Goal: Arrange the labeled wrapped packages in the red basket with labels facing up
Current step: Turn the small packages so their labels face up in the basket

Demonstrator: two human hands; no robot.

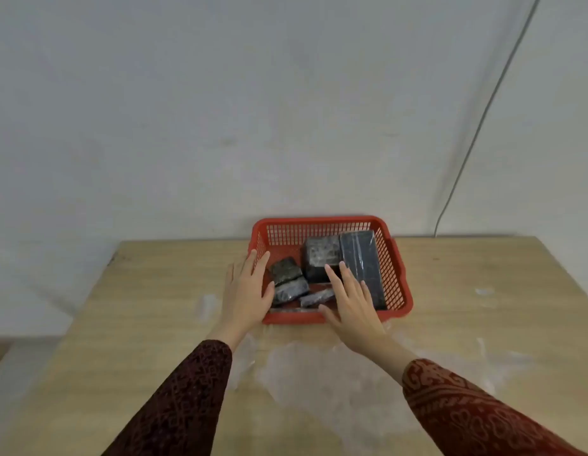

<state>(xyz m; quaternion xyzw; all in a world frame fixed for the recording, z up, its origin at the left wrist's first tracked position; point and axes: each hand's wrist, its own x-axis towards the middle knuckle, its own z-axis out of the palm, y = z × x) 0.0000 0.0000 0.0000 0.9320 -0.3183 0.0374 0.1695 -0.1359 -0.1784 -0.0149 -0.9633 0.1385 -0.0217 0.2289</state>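
Note:
A red mesh basket [319, 222] stands at the far side of the table and holds several dark packages wrapped in clear film. A long package [361, 258] lies along its right wall, and a squarish one [320, 258] sits beside it. A small lumpy package [287, 279] rests at the left, with a thin flat one [315, 297] near the front. No label shows on any of them. My left hand [246, 291] is open, flat over the basket's left front corner, thumb against the lumpy package. My right hand [350, 299] is open, fingers spread over the basket's front middle.
The wooden table [154, 307] butts against a pale wall. A crumpled sheet of clear plastic film [335, 373] lies on the table between my forearms. A thin cable [477, 133] runs down the wall at the right.

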